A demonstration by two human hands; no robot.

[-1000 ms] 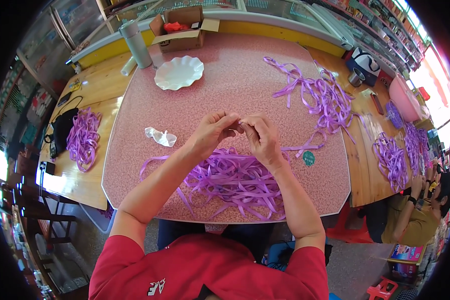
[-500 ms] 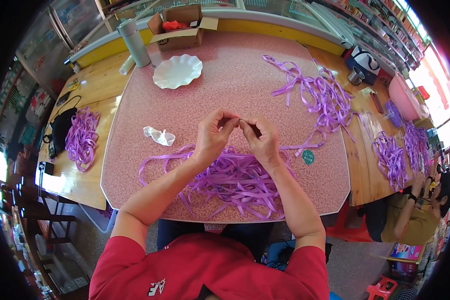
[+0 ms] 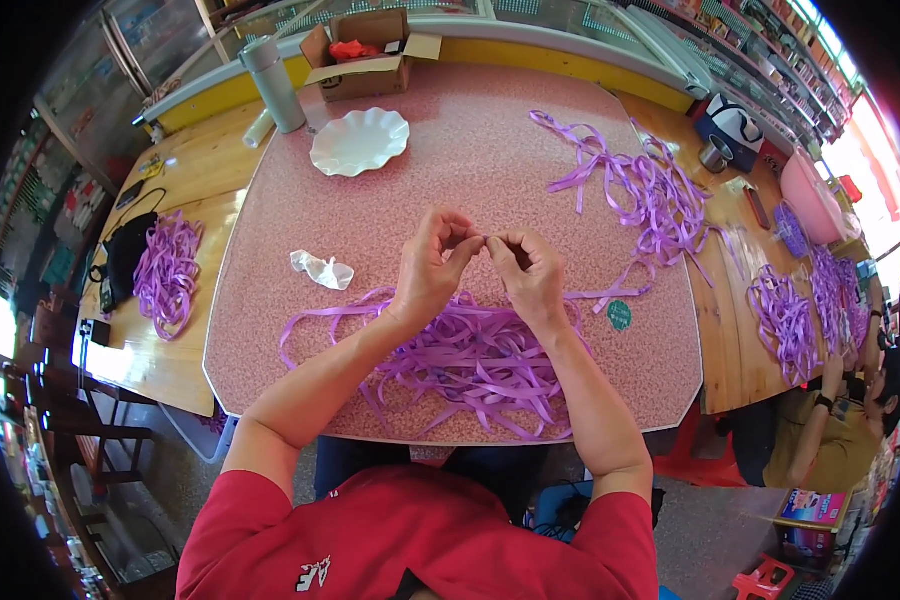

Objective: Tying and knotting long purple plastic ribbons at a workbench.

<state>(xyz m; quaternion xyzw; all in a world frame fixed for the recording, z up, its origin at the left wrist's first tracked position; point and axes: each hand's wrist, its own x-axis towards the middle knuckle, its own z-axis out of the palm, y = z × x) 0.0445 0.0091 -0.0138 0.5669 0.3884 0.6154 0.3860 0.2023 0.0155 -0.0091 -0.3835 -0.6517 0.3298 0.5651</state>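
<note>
Over the middle of the pink table (image 3: 450, 140), my left hand (image 3: 431, 268) and my right hand (image 3: 530, 283) meet at the fingertips. Each is closed in a pinch, thumb against forefinger. Whatever sits between the tips is too small to make out. Beneath my wrists lies a heap of purple ribbon straps (image 3: 470, 370), spread along the near part of the table. A crumpled white tissue (image 3: 322, 270) rests left of my left hand. To the right of my right hand is a small round green sticker (image 3: 619, 316).
More purple ribbons (image 3: 630, 190) lie at the far right, others on the left side table (image 3: 230, 230). A white scalloped plate (image 3: 360, 142), a pale green flask (image 3: 273, 85) and an open cardboard box (image 3: 365, 75) stand at the back. A co-worker (image 3: 830, 430) handles ribbons at right.
My hands stay together in nearly the same place. The fingers have shifted slightly, the right ones turning a little away from the left. The whole view has moved slightly.
</note>
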